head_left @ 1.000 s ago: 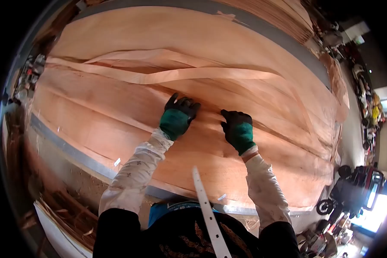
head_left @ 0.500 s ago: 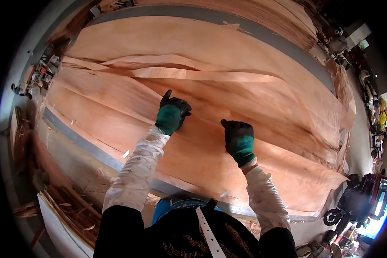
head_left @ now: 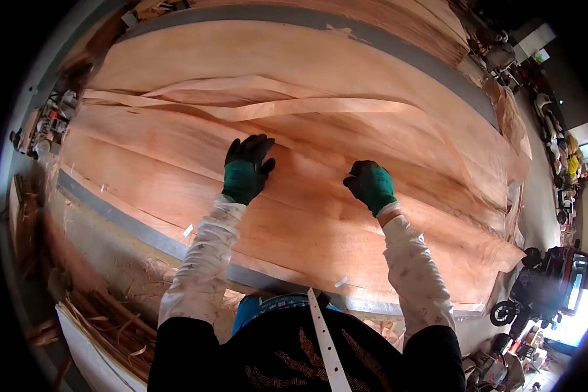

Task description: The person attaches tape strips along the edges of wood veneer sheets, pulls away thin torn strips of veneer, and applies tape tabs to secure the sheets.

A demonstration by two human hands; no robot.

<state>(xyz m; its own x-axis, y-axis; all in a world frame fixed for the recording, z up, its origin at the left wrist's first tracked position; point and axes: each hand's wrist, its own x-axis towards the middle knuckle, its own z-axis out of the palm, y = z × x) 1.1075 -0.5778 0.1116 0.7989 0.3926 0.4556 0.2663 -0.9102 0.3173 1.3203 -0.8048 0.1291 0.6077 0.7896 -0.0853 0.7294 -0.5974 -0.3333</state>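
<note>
Thin reddish-brown wood veneer sheets (head_left: 294, 242) lie in overlapping layers under both my hands, wavy and lifted in places. My left hand (head_left: 247, 171), in a black and green glove, rests over the veneer with its fingers stretched out and apart. To its right, my right hand (head_left: 370, 186) in a matching glove is closed, fingers curled in above the sheet. Whatever may be between those fingers is hidden. Beyond the hands, a loose curled veneer strip (head_left: 320, 106) runs across the stack, with folded edges beside it.
A grey edge (head_left: 121, 219) borders the stack on my side. Behind it lies another veneer pile (head_left: 398, 19). Veneer scraps (head_left: 114, 333) fill the lower left. A dark red vehicle (head_left: 562, 281) with black wheels stands at right. Small white labels (head_left: 188, 230) mark the near sheet.
My left hand has gone from curled to spread fingers and shifted slightly left. My right hand has moved a little right and away from me, still closed. The view has shifted slightly.
</note>
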